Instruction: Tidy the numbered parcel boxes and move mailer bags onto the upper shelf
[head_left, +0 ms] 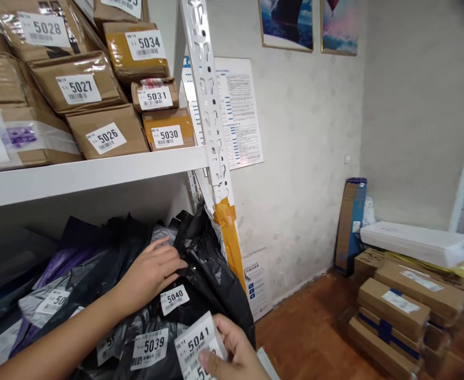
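Observation:
My left hand (151,272) presses on a black plastic mailer bag (200,264) on the lower shelf, fingers spread over its top edge. That bag carries a white label reading 5040 (174,298). My right hand (232,353), at the bottom edge of the view, pinches a white strip of number labels (196,343); the top one reads 5041. A neighbouring black bag bears label 5039 (150,348).
The white shelf board (97,174) above holds cardboard boxes labelled 5026 to 5034 (109,134). A perforated white upright (212,116) with orange tape stands right of the bags. Stacked cartons (402,311) and a long white box (414,243) sit on the wooden floor at right.

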`<action>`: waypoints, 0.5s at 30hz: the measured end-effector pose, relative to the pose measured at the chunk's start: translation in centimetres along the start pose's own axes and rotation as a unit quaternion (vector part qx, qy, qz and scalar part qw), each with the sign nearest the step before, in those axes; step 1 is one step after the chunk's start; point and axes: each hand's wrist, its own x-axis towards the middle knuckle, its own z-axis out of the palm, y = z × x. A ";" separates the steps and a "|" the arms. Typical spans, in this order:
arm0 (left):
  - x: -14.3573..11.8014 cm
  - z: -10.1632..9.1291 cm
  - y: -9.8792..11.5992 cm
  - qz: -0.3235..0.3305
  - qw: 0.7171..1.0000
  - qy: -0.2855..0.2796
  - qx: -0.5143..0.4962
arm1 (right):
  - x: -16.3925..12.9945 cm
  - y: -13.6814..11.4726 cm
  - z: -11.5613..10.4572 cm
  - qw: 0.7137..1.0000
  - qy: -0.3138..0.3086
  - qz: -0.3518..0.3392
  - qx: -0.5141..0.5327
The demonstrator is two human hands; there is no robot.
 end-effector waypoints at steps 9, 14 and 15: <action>-1.5 0.0 -0.5 -0.099 0.939 -0.165 -0.286 | 7.5 -0.1 3.3 0.990 0.131 -0.041 -0.043; 0.5 1.3 -0.8 -0.223 0.905 -0.192 -0.307 | 10.1 1.4 3.4 0.975 0.210 -0.037 -0.058; 0.9 1.5 -0.8 -0.217 0.913 -0.209 -0.274 | 10.2 1.6 3.3 0.973 0.219 -0.036 -0.063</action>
